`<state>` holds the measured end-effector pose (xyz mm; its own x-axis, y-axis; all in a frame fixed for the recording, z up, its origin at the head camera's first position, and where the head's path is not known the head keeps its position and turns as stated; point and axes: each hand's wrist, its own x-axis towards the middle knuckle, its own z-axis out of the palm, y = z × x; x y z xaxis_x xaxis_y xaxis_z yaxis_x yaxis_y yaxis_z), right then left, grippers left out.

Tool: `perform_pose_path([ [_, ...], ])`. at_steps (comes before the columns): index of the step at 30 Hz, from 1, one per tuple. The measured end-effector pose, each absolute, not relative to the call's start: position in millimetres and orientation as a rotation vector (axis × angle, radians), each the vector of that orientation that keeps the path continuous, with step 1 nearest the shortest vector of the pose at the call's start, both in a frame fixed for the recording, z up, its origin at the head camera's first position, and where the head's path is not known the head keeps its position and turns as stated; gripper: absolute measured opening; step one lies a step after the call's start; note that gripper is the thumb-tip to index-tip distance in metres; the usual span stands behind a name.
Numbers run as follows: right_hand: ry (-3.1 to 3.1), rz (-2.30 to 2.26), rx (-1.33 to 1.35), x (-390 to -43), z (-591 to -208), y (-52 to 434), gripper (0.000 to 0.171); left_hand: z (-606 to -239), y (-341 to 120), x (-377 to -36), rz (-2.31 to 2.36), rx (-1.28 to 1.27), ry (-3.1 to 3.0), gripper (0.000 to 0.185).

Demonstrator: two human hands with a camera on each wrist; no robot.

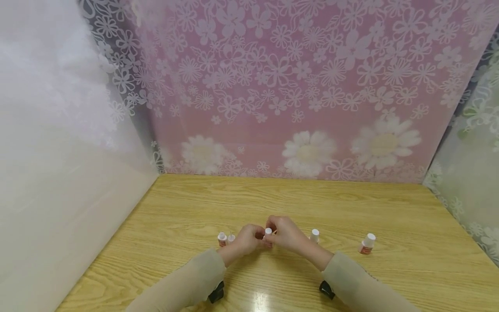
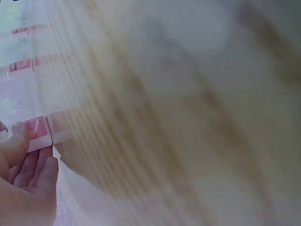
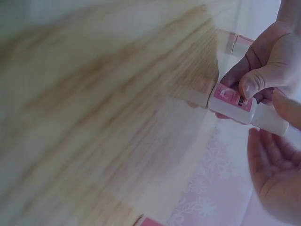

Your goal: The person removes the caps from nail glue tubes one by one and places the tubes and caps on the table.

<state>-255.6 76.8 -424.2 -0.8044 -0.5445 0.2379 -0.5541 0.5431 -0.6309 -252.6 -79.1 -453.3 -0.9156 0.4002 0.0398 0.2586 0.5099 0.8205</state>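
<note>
Five small bottles with white caps and pink labels sit or are held along one row on the wooden table (image 1: 351,208); what is inside them cannot be told through their white plastic.

Starting at nine o'clock from the hands, a pair of bottles (image 1: 225,238) stands upright, touching or nearly so, just beside the knuckles of the left hand (image 1: 247,239).

That left hand has its fingers curled round the body of the held bottle (image 1: 268,236), gripping the labelled part; in the left wrist view its fingertips (image 2: 22,136) press on the pink label.

At the centre the held bottle stands with its base at the tabletop, white cap up, between both hands.

The right hand (image 1: 286,232) pinches the cap end of the same bottle; the right wrist view shows the other hand's thumb on the pink label and the white cap (image 3: 270,119) between the fingers.

Toward three o'clock a single bottle (image 1: 314,235) stands upright close to the right wrist.

Farther at three o'clock, well apart, the last bottle (image 1: 367,244) leans slightly, cap tilted right.
</note>
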Motion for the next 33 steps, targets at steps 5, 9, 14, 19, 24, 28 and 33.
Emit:
perform_pose_path([
  [5, -2.781, 1.143, 0.849, -253.0, -422.8, 76.6, 0.018, -453.8, -79.2, -251.7, 1.341, 0.537, 2.626, 0.004],
  [9, -2.765, 1.129, 0.867, -252.4, -422.3, 76.5, 0.016, -454.9, -78.6, -252.1, 1.363, 0.538, 2.619, 0.006],
  [14, -2.740, 1.142, 0.944, -253.8, -422.8, 76.7, 0.013, -455.5, -78.7, -252.0, 1.372, 0.525, 2.622, 0.008],
  [19, -2.735, 1.186, 1.033, -256.6, -423.5, 77.5, 0.009, -454.4, -78.9, -251.2, 1.392, 0.530, 2.610, 0.010],
  [24, -2.757, 1.218, 1.096, -256.8, -422.1, 79.5, 0.006, -455.0, -79.0, -251.2, 1.427, 0.545, 2.563, 0.013],
  [28, -2.751, 1.256, 1.079, -256.1, -421.8, 79.9, 0.009, -456.1, -79.4, -251.5, 1.438, 0.575, 2.549, 0.010],
  [33, -2.752, 1.241, 0.981, -254.7, -421.2, 78.9, 0.020, -456.1, -79.7, -251.5, 1.456, 0.574, 2.529, 0.005],
])
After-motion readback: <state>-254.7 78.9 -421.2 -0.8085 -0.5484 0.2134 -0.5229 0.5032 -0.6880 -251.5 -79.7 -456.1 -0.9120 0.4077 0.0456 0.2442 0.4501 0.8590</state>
